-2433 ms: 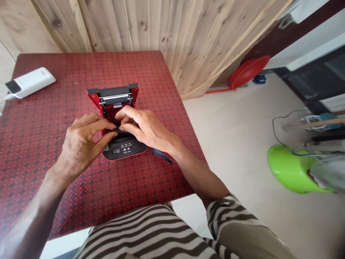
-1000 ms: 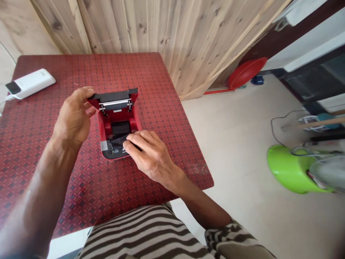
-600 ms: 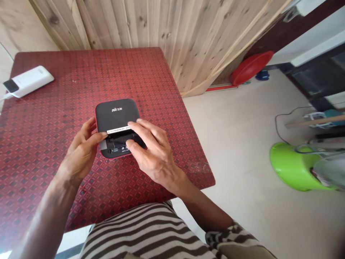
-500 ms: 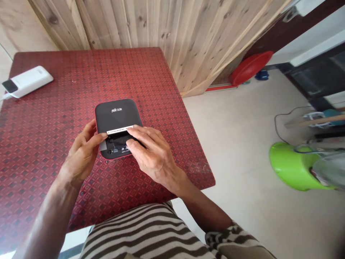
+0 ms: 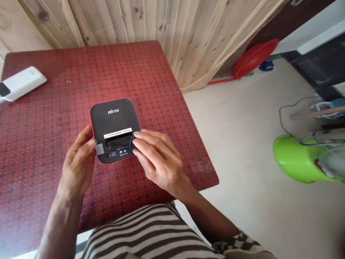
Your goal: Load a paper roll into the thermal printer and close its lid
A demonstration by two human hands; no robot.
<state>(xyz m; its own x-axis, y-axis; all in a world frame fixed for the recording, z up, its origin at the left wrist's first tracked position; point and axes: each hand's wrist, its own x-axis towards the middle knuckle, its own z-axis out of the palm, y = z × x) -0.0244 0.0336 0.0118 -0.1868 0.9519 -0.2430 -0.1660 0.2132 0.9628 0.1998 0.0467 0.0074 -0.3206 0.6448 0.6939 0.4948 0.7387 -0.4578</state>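
A small black printer with a red edge and a white brand mark lies on the patterned red table. Below a white warning strip its recess shows dark inner parts and a small piece of clear film. A pale tab sits at its left edge. My left hand holds the left side, thumb at the edge and the other fingers partly hidden behind. My right hand has its fingertips and thumb against the right edge by the recess.
A white power bank lies at the table's far left. Wooden planks stand behind the red table. On the floor to the right are a green stool-like object, a red basin and a cable.
My right hand has drawn back from over the recess to the right edge. The left thumb has slid outward, uncovering the pale tab. The view has shifted slightly.
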